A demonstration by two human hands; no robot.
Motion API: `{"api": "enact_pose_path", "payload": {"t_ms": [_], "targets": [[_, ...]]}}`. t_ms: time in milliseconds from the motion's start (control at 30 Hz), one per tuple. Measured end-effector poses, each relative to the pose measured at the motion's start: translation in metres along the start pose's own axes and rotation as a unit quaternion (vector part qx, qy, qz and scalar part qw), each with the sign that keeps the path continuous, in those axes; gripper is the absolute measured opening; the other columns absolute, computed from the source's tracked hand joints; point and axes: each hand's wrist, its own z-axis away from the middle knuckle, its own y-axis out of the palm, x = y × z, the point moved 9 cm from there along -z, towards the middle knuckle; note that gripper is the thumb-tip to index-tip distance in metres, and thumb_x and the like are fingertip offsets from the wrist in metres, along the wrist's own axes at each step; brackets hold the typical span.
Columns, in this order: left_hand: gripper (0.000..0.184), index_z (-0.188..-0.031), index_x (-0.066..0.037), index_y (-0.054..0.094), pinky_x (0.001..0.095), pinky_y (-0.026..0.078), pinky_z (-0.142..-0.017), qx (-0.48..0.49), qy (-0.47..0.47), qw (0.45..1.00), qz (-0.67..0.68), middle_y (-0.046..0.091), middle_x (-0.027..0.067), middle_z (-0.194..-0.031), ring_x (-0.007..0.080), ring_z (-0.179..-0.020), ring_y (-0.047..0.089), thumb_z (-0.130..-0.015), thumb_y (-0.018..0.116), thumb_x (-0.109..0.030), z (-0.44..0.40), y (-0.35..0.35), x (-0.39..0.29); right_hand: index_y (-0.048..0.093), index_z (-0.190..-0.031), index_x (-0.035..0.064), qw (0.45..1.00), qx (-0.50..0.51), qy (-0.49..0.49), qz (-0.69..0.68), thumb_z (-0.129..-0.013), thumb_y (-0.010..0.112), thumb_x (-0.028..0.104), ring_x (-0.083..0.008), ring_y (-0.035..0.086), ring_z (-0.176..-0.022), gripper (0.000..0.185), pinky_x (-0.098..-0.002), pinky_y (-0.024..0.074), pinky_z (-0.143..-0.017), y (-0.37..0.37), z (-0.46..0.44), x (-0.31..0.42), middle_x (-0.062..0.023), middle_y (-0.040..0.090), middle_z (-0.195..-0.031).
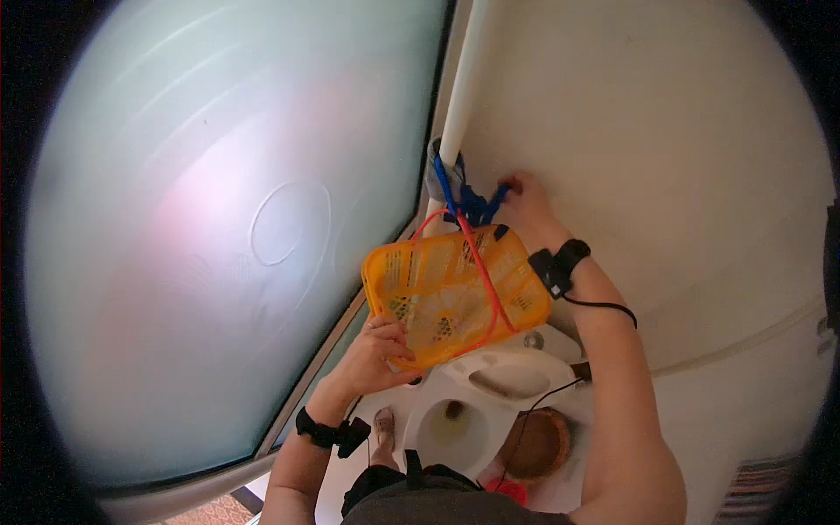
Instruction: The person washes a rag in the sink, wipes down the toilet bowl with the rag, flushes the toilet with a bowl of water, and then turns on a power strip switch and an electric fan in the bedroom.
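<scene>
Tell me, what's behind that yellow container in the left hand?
A white pipe runs toward the upper edge of the yellow container; a white toilet shows past its lower edge. What lies directly behind its middle is hidden.

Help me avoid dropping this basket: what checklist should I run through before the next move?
1. Left hand gripping the yellow basket: ok, fingers on its near left corner.
2. Right hand holding the blue strap: ok, fingers at one end.
3. Blue strap's fastening at the white pole: cannot tell, too bunched to make out.
4. Red cord clear of the basket: not ok, it runs across it.
5. Toilet below covered in case of a drop: not ok, the bowl is open.
</scene>
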Motion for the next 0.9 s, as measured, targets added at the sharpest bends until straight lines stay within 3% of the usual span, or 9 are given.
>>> {"api": "enact_pose_path", "payload": {"t_ms": [67, 133, 200, 333, 400, 533, 700, 800, 900], "targets": [[0.020, -0.072, -0.007, 0.073, 0.0392, 0.040, -0.096, -0.005, 0.027, 1.000, 0.003, 0.061, 0.0060, -0.081, 0.0269, -0.104, 0.056, -0.060, 0.083, -0.018, 0.001, 0.006, 0.005, 0.058, -0.121, 0.0037, 0.986, -0.107, -0.070, -0.109, -0.077, 0.067, 0.008, -0.0317, 0.063, -0.101, 0.045, -0.0385, 0.0496, -0.086, -0.021, 0.007, 0.007, -0.0159, 0.063, -0.121], [0.020, -0.075, -0.009, 0.073, 0.0402, 0.040, -0.095, -0.011, 0.039, 0.999, -0.015, 0.062, 0.0050, -0.083, 0.0270, -0.103, 0.056, -0.063, 0.083, -0.020, 0.001, 0.011, 0.011, 0.057, -0.123, 0.0026, 0.985, 0.098, -0.035, 0.137, -0.080, 0.066, 0.009, -0.0307, 0.064, -0.098, 0.045, -0.0355, 0.0505, -0.086, 0.011, 0.028, 0.023, -0.0173, 0.062, -0.121], [0.019, -0.078, -0.010, 0.074, 0.0412, 0.040, -0.094, -0.020, 0.043, 0.998, -0.033, 0.064, 0.0040, -0.085, 0.0271, -0.101, 0.055, -0.066, 0.082, -0.022, 0.000, 0.018, 0.024, 0.057, -0.124, 0.0022, 0.994, 0.014, -0.013, 0.109, -0.082, 0.066, 0.010, -0.0292, 0.065, -0.097, 0.044, -0.0344, 0.0508, -0.086, -0.002, 0.042, 0.037, -0.0172, 0.063, -0.118], [0.034, -0.097, -0.010, 0.071, 0.0491, 0.032, -0.106, -0.003, 0.047, 0.990, -0.137, 0.056, 0.0096, -0.120, 0.0327, -0.127, 0.041, -0.067, 0.080, -0.024, 0.005, 0.036, 0.027, 0.059, -0.122, 0.0027, 0.998, -0.061, 0.035, -0.004, -0.086, 0.065, 0.013, -0.0238, 0.066, -0.094, 0.038, -0.0321, 0.0515, -0.083, -0.028, 0.105, 0.036, -0.0155, 0.066, -0.110], [0.043, -0.107, -0.010, 0.068, 0.0529, 0.028, -0.109, -0.021, 0.008, 0.988, -0.156, 0.049, 0.0104, -0.135, 0.0336, -0.136, 0.033, -0.069, 0.079, -0.026, 0.007, 0.038, 0.024, 0.062, -0.118, 0.0033, 0.994, 0.036, 0.068, -0.078, -0.088, 0.064, 0.016, -0.0212, 0.065, -0.089, 0.033, -0.0318, 0.0518, -0.080, -0.005, 0.145, 0.013, -0.0139, 0.068, -0.105], [0.063, -0.128, -0.013, 0.055, 0.0567, 0.023, -0.111, -0.108, 0.007, 0.990, -0.095, 0.035, 0.0115, -0.147, 0.0357, -0.141, 0.023, -0.072, 0.079, -0.029, 0.003, 0.044, 0.030, 0.063, -0.114, 0.0022, 0.991, -0.021, 0.119, 0.056, -0.090, 0.062, 0.013, -0.0167, 0.065, -0.088, 0.027, -0.0308, 0.0518, -0.081, -0.001, 0.246, 0.025, -0.0103, 0.069, -0.099], [0.066, -0.132, -0.012, 0.051, 0.0501, 0.030, -0.109, -0.184, -0.024, 0.980, -0.067, 0.037, 0.0157, -0.145, 0.0364, -0.137, 0.031, -0.075, 0.078, -0.030, 0.046, 0.028, 0.066, 0.061, -0.116, 0.0022, 0.939, 0.041, 0.243, -0.239, -0.091, 0.063, 0.015, -0.0151, 0.061, -0.101, 0.028, -0.0299, 0.0480, -0.091, 0.085, 0.377, 0.004, -0.0056, 0.066, -0.109], [0.069, -0.135, -0.010, 0.048, 0.0438, 0.034, -0.109, 0.048, -0.172, 0.984, -0.005, 0.046, 0.0209, -0.138, 0.0365, -0.131, 0.041, -0.078, 0.075, -0.039, 0.112, 0.078, 0.113, 0.057, -0.122, 0.0022, 0.917, 0.143, 0.236, -0.287, -0.093, 0.062, 0.015, -0.0146, 0.061, -0.101, 0.032, -0.0299, 0.0492, -0.090, 0.152, 0.459, -0.010, -0.0063, 0.064, -0.113], [0.077, -0.137, -0.010, 0.048, 0.0405, 0.037, -0.106, 0.273, -0.283, 0.919, -0.028, 0.051, 0.0222, -0.134, 0.0352, -0.126, 0.047, -0.080, 0.066, -0.058, 0.232, 0.141, 0.138, 0.053, -0.126, 0.0023, 0.894, 0.224, 0.310, -0.232, -0.093, 0.062, 0.019, -0.0150, 0.060, -0.103, 0.038, -0.0300, 0.0486, -0.091, 0.202, 0.525, -0.023, -0.0075, 0.063, -0.116]]}}
